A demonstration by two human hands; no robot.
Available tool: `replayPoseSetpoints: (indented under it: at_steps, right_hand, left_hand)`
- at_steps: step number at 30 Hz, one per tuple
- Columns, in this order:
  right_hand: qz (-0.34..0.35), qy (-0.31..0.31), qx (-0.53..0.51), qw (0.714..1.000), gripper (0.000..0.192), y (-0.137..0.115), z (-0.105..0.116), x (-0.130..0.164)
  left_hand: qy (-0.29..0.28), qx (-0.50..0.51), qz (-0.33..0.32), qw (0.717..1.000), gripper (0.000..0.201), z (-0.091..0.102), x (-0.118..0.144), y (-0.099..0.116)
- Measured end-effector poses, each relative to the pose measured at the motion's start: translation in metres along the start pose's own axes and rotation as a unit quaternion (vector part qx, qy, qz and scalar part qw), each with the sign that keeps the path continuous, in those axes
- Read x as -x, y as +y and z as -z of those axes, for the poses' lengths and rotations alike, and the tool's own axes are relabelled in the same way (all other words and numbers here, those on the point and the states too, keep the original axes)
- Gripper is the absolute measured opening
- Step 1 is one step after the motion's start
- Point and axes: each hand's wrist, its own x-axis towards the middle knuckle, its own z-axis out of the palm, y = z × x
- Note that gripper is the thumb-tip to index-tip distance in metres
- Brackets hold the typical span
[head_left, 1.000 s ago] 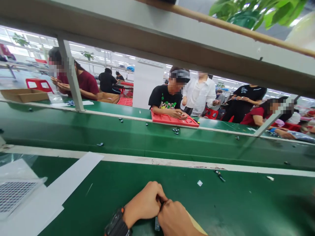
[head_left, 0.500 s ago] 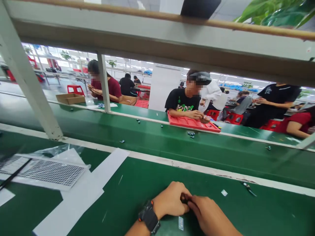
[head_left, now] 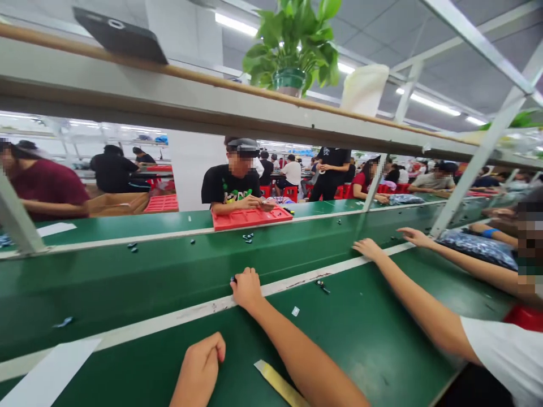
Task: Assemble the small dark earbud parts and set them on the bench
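Note:
My right hand (head_left: 248,288) reaches past the white strip (head_left: 212,305) to the green conveyor belt. Its fingers are bent around a small dark part (head_left: 233,279), which just shows at the fingertips. Closer to me, my left hand (head_left: 199,364) hovers over the green worktop with curled fingers; whatever may be inside them is hidden. Between my arms lies a flat yellow strip with a pale tip (head_left: 280,384). A little white square (head_left: 296,311) rests right of my right forearm, and beyond it is a small dark and silvery piece (head_left: 322,285).
Small dark parts (head_left: 248,238) lie scattered along the belt. White paper (head_left: 55,373) is at the left. To my right, a co-worker's arms (head_left: 424,299) extend toward the belt. Across it, a person works over a red tray (head_left: 254,217). A shelf (head_left: 203,96) spans overhead.
My hands were together over the worktop and are now apart. The right one has moved forward to the belt with a small dark part. The view has swung right.

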Motion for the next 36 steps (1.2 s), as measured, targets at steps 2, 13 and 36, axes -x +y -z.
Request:
replayPoseSetpoints:
  at_steps: [2, 13, 36]
  right_hand:
    - [-0.016, 0.026, -0.002, 1.0, 0.03, 0.014, 0.008, 0.006]
    - [-0.259, 0.079, -0.016, 0.962, 0.028, 0.194, 0.047, 0.076]
    - [-0.191, -0.196, -0.704, 0.655, 0.038, 0.039, 0.009, 0.112]
  left_hand:
    - [0.001, -0.011, 0.004, 1.0, 0.02, 0.002, 0.002, 0.0]
    - [0.034, -0.039, -0.029, 0.998, 0.028, -0.009, 0.003, -0.001]
    - [0.054, 0.172, 0.026, 0.983, 0.022, -0.003, 0.01, 0.037]
